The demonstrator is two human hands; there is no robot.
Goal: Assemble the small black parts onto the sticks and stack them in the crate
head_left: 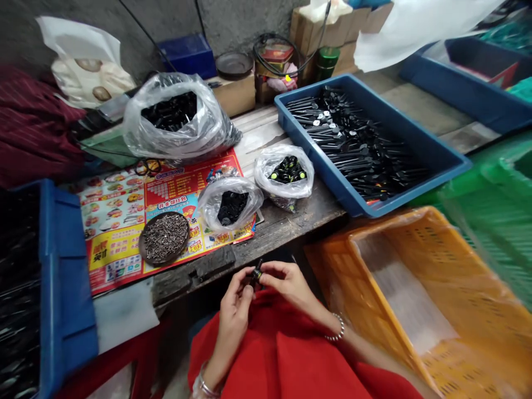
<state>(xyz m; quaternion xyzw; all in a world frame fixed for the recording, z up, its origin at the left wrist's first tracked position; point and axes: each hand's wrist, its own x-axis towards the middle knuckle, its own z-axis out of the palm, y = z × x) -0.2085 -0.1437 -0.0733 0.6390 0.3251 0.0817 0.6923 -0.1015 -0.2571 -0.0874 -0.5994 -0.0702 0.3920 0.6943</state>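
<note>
The small plastic part (257, 274) between the fingers looks black with a yellowish band, though it is hard to tell at this size. Bottom centre, a plain red cloth (270, 354) drapes the lap. On the right sits an orange perforated crate (469, 288). At upper right, a blue tray (409, 124) holds black pieces (353, 138). At left, a red-and-yellow flyer (112, 205) carries food pictures, and a maroon cloth (33, 127) shows thin stripes.

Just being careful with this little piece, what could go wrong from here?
The small black part pinched between the left hand and right hand is above a red cloth, so it could slip and be lost in the folds. The dark round dish of loose metal screws sits on a printed paper sheet near the edge of the wooden bench, so a knock might spill them.
</note>
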